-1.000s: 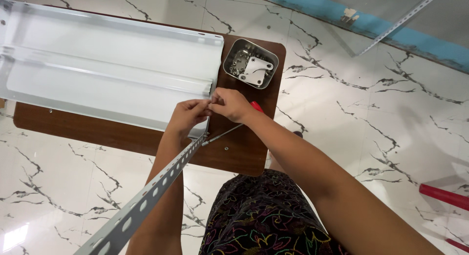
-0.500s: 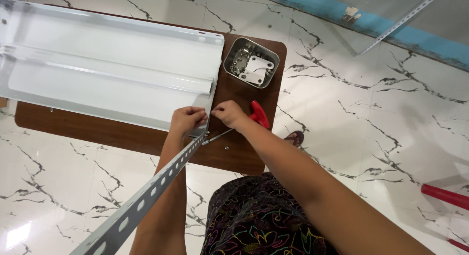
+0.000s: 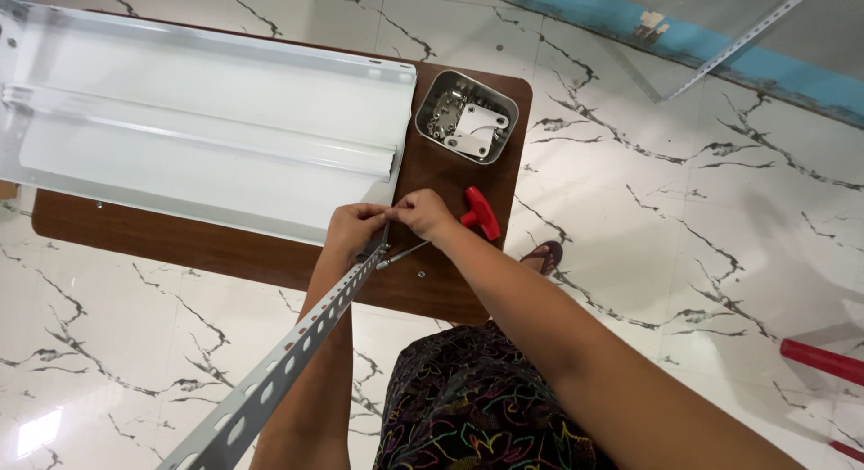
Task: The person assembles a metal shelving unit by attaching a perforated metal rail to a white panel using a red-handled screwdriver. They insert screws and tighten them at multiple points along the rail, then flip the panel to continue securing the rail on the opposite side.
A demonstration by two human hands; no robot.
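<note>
My left hand [image 3: 353, 229] and my right hand [image 3: 421, 212] meet at the near corner of a white metal shelf panel [image 3: 198, 137], where the top end of a grey perforated angle bar [image 3: 279, 371] rests. Fingers of both hands pinch at that joint; whatever small part they hold is hidden. The left hand steadies the bar's end. Just right of my right hand a red T-handled tool [image 3: 481, 214] lies on the brown wooden table [image 3: 450, 281], its thin metal shaft running under my hands.
A square metal tin [image 3: 466, 116] with several bolts and a white plate sits at the table's far right corner. A small nut [image 3: 421, 275] lies near the front edge. On the marble floor lie another angle bar [image 3: 742, 42], a red object [image 3: 823, 360] and a sandal [image 3: 544, 254].
The right hand shifted left off the red tool, uncovering its handle. Both hands stay pinched at the shelf corner and bar end.
</note>
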